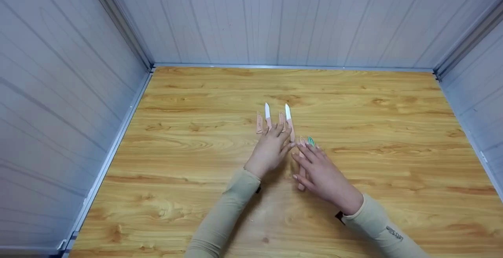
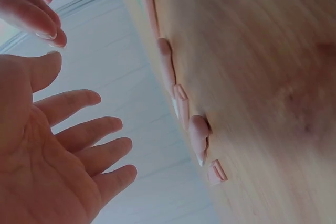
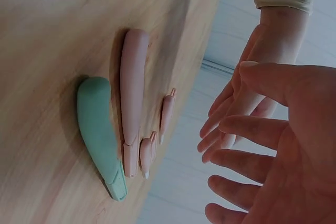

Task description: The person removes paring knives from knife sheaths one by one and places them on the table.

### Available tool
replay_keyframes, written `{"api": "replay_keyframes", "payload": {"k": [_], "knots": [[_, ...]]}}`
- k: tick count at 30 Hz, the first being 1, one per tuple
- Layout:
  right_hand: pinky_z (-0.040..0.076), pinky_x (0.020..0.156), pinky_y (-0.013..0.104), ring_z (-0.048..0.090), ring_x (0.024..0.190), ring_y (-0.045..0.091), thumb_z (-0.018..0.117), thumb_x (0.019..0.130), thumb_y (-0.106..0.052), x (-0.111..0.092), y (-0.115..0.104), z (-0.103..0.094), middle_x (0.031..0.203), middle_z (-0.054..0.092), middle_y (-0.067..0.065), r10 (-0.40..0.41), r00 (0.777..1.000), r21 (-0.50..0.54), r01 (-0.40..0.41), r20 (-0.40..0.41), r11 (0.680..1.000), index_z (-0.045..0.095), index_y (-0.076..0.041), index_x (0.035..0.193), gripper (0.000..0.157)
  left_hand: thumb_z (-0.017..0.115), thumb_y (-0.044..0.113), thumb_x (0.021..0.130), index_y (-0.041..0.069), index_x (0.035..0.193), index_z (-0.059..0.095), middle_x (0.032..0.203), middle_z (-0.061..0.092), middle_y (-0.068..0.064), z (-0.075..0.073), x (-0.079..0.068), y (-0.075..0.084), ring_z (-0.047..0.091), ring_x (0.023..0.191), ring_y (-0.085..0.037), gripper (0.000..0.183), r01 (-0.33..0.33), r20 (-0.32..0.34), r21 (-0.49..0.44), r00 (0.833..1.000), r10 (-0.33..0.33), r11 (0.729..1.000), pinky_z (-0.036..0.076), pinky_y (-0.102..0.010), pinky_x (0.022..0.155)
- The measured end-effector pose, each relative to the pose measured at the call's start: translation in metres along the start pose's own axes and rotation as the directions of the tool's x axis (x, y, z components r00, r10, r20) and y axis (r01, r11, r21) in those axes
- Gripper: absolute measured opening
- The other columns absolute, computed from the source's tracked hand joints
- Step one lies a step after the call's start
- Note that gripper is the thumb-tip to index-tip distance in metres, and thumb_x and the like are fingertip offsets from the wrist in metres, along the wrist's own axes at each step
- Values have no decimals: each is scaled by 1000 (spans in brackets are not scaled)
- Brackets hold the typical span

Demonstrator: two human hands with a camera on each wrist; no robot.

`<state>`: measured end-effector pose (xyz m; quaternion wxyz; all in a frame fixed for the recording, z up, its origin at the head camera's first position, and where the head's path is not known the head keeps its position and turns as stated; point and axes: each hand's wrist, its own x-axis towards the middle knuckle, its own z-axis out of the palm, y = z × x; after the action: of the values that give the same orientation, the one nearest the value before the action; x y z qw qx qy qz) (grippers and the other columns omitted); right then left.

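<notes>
My left hand (image 1: 270, 148) hovers palm down, fingers spread, over the handle ends of two pink knives. The left knife (image 1: 267, 111) and the right knife (image 1: 288, 113) lie with white blades bare, pointing away from me. Beside each blade is a pink sheath: the left one (image 1: 259, 123) and the second one (image 1: 281, 117), partly behind my fingers. Under my right hand (image 1: 326, 175), also spread, lie a pink sheathed knife (image 3: 134, 82) and a green sheathed knife (image 3: 96, 124). Both wrist views show the hands above the table, holding nothing.
The wood-grain table (image 1: 169, 148) carries the knives near its middle. Pale panel walls (image 1: 259, 22) stand at the back and on both sides, with metal strips along the table edges. My two hands are close together, the left thumb near the right fingertips.
</notes>
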<state>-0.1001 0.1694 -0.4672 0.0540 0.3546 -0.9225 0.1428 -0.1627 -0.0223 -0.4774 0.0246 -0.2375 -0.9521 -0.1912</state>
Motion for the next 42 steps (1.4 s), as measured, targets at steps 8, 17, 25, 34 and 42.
{"api": "replay_keyframes", "payload": {"k": [8, 17, 25, 34, 42], "knots": [[31, 104, 57, 36, 131, 42, 64, 90, -34, -9, -5, 2, 144, 39, 22, 0, 1000, 18, -1, 24, 1000, 57, -4, 131, 52, 46, 39, 100, 10, 143, 45, 150, 34, -15, 5, 1, 1, 30, 136, -37, 51, -36, 34, 48, 999, 35, 998, 15, -54, 112], [30, 106, 54, 35, 133, 37, 63, 92, -35, -19, -9, 13, 146, 39, 20, -23, 998, 46, 20, 57, 999, 54, -2, 133, 54, 39, 43, 102, 16, 145, 43, 150, 33, -11, 8, 4, 1, 29, 138, -32, 51, -71, 135, 134, 989, 53, 988, 14, -54, 112], [30, 107, 51, 38, 132, 37, 66, 89, -33, -25, -8, 22, 142, 43, 20, -69, 997, 28, 68, 34, 997, 56, -1, 131, 53, 40, 43, 102, 21, 145, 43, 150, 36, -6, 12, 9, 4, 28, 139, -28, 49, -112, 162, 158, 983, 86, 981, 13, -53, 113], [32, 106, 51, 38, 131, 39, 68, 88, -30, -29, -10, 29, 144, 40, 22, -56, 997, 42, 54, 48, 998, 56, 1, 131, 54, 44, 39, 101, 23, 144, 44, 151, 34, -4, 21, 12, 7, 23, 141, -28, 46, -195, 186, 163, 969, 164, 967, 8, -54, 113], [32, 106, 49, 37, 131, 40, 67, 89, -27, -27, -10, 31, 142, 41, 23, -42, 994, 42, 38, 96, 998, 54, 5, 130, 54, 44, 35, 102, 21, 144, 44, 151, 34, -2, 28, 17, 10, 26, 140, -25, 45, -246, 201, 188, 957, 208, 951, 15, -48, 114]]}}
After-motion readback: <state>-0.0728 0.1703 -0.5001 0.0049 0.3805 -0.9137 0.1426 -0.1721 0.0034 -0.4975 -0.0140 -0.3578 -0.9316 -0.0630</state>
